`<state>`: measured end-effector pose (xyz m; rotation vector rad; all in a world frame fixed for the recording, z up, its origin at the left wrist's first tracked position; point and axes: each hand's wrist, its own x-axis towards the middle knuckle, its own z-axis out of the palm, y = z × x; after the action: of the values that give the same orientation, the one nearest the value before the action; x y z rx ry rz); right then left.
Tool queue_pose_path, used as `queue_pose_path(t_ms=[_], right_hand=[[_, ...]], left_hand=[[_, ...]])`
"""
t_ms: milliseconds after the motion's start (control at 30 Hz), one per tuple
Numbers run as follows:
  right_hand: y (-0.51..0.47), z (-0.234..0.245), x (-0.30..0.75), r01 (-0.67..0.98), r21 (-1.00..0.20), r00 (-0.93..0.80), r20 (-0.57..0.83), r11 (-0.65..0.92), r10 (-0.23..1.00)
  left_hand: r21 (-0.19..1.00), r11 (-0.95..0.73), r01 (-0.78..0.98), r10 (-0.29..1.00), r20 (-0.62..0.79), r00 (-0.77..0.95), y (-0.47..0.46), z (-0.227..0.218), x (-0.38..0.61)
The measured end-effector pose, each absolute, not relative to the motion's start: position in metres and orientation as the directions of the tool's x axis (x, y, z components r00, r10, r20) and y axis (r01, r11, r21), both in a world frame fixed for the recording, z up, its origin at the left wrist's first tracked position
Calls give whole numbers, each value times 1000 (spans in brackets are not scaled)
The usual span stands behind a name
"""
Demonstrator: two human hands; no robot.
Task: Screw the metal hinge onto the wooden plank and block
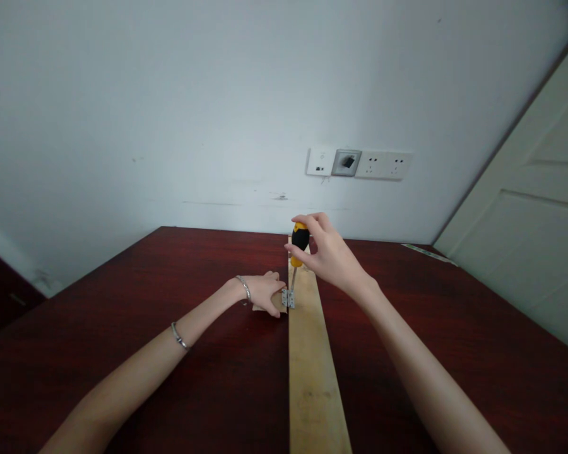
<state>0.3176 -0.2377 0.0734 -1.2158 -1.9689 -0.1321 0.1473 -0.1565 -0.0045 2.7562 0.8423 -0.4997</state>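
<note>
A long pale wooden plank (312,372) runs away from me toward the wall. A small metal hinge (291,299) bridges the plank's left edge and a small flat wooden piece (260,308) beside it. My left hand (265,291) lies over that piece, thumb on the near side and fingers on the far side, holding it against the plank; the hand hides most of it. My right hand (324,249) pinches the yellow and black handle of a screwdriver (300,238). Its shaft points down, nearly upright, with the tip at the hinge's right leaf. Any screw there is too small to make out.
The dark red tabletop (194,265) meets a white wall (194,113) at the back. Sockets and switches (383,165) are on the wall. A white panelled door (539,208) stands at the right, and a thin pale strip (428,253) lies near the table's back right edge.
</note>
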Motion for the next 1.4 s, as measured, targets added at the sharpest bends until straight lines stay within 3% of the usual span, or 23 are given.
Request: queue_pose_path(t_ms=[100,267,467,767,933,1400], right_hand=[[-236,72,318,816,-290,-196,674,500,712],[-236,73,319,753,-279,-280,682,595,675],[-236,71,317,819,-274,-199,687,503,699],[-239,73,317,823,-243,-236,676,514,698],[-235,70,320,815,-299,-187,675,496,714],[-237,72,319,797,-289,-219,680,530,700]], left_hand=[[94,-823,560,492,-374,786,-158,-3,148],[86,-827,555,488,-381,785,-157,-3,148],[103,-816,569,496,-381,780,-156,-3,147],[102,-822,560,487,-383,785,-155,-4,147],[104,-819,564,492,-380,784,-154,-5,147],[105,-819,564,490,-382,783,-155,-3,147]])
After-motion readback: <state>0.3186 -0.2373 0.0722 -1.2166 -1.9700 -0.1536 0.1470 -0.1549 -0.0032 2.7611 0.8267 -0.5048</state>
